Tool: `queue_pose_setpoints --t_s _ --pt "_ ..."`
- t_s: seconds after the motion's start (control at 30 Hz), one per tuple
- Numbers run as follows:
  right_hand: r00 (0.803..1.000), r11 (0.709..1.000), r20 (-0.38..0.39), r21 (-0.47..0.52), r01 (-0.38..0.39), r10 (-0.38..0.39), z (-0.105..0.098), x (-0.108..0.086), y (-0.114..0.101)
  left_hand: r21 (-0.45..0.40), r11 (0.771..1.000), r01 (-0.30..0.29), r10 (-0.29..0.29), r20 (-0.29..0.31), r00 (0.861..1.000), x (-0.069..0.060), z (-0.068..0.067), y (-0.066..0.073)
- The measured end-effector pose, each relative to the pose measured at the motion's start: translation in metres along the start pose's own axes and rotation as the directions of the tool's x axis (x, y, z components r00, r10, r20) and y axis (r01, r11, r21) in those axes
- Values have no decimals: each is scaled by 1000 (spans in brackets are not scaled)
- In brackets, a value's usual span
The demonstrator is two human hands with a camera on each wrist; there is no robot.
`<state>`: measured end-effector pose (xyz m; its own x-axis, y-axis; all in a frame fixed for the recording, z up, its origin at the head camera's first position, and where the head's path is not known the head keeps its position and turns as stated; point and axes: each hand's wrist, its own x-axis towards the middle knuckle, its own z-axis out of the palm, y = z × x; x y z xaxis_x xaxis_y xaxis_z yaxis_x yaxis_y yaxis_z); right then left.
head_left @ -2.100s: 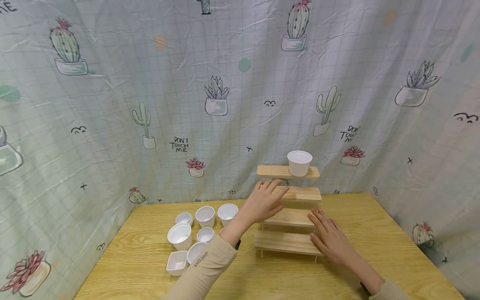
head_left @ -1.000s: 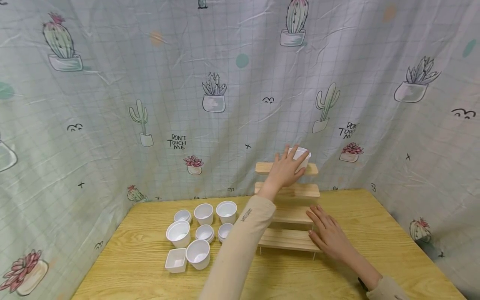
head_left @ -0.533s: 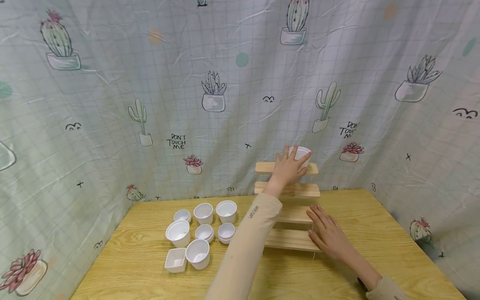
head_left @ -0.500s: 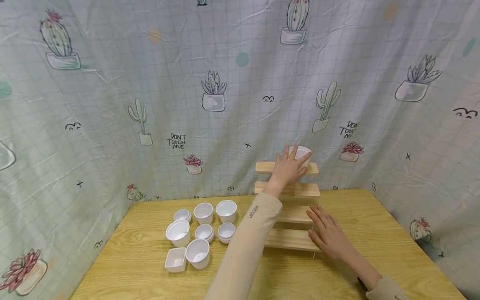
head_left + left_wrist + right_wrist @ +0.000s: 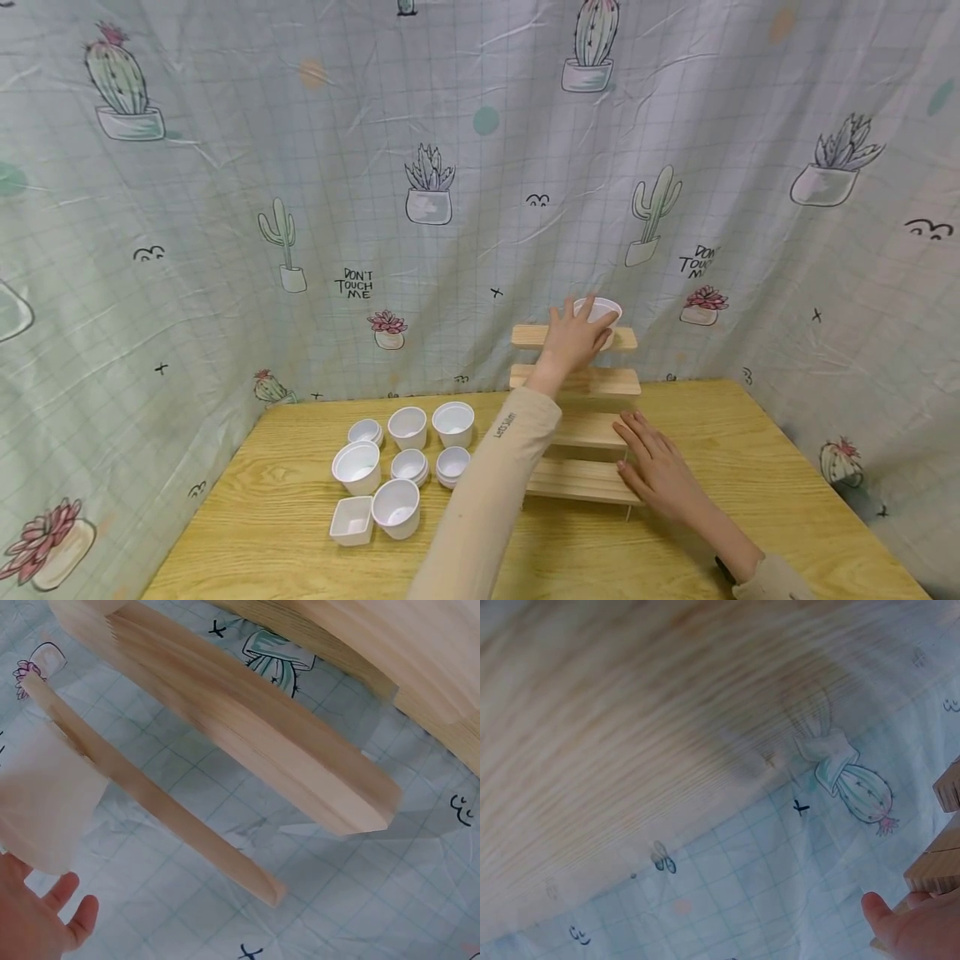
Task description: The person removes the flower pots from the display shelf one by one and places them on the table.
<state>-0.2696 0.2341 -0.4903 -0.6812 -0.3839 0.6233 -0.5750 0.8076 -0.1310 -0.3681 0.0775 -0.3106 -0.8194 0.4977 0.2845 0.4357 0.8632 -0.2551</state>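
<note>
In the head view, my left hand (image 5: 572, 337) reaches up to a white plastic cup (image 5: 598, 308) on the top tier of a wooden step stand (image 5: 581, 481). Thumb and fingers bend about the cup's rim and side. The left wrist view shows the cup (image 5: 45, 791) at the left edge with fingertips against it, beside the thin board (image 5: 165, 814); part of that hand is cut off. My right hand (image 5: 663, 475) rests its extended fingers on the right ends of the lower tiers. The right wrist view catches this hand (image 5: 922, 930) touching a board's end (image 5: 934, 870).
Left of the stand, several white containers stand on the wooden table (image 5: 255, 517): round cups (image 5: 396, 508), shallow round tubs (image 5: 408, 467) and a square tub (image 5: 352, 521). A cactus-print curtain (image 5: 480, 242) hangs behind the table and at both sides.
From over the second tier, my left hand has moved up to the cup on the top tier, and its fingers have now bent more about it. The right hand keeps its place.
</note>
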Motion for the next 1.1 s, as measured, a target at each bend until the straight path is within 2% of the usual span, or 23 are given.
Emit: queue_pose_setpoints --t_s 0.2,0.23,0.33,0.43,0.47,0.6,0.8,0.97,1.1 --pt "1000 1000 2 1 -3 3 0 0 0 24 1000 10 -9 -32 999 -4 -1 -3" --pt "1000 1000 3 1 -3 3 0 0 0 19 1000 15 -14 -54 998 -1 4 -3" --pt "1000 1000 7 5 -6 5 0 0 1 10 1000 16 -15 -64 998 0 4 -3" --pt "1000 1000 15 8 -6 6 0 0 0 14 1000 14 -13 -49 999 2 5 -1" --pt "1000 1000 19 9 -5 5 -1 0 0 11 1000 9 -9 -26 1000 -1 0 -1" --pt "1000 1000 14 1 5 -5 0 0 0 3 1000 14 -14 6 1000 1 0 2" --pt "1000 1000 -10 6 6 -6 2 -1 -1 -37 999 24 -24 18 1000 0 1 5" --pt "1000 1000 -18 12 7 -7 3 -1 -1 -13 1000 14 -14 -15 1000 0 3 3" --pt "1000 1000 -18 11 14 -14 3 0 0 31 1000 3 0 -71 997 -1 4 1"
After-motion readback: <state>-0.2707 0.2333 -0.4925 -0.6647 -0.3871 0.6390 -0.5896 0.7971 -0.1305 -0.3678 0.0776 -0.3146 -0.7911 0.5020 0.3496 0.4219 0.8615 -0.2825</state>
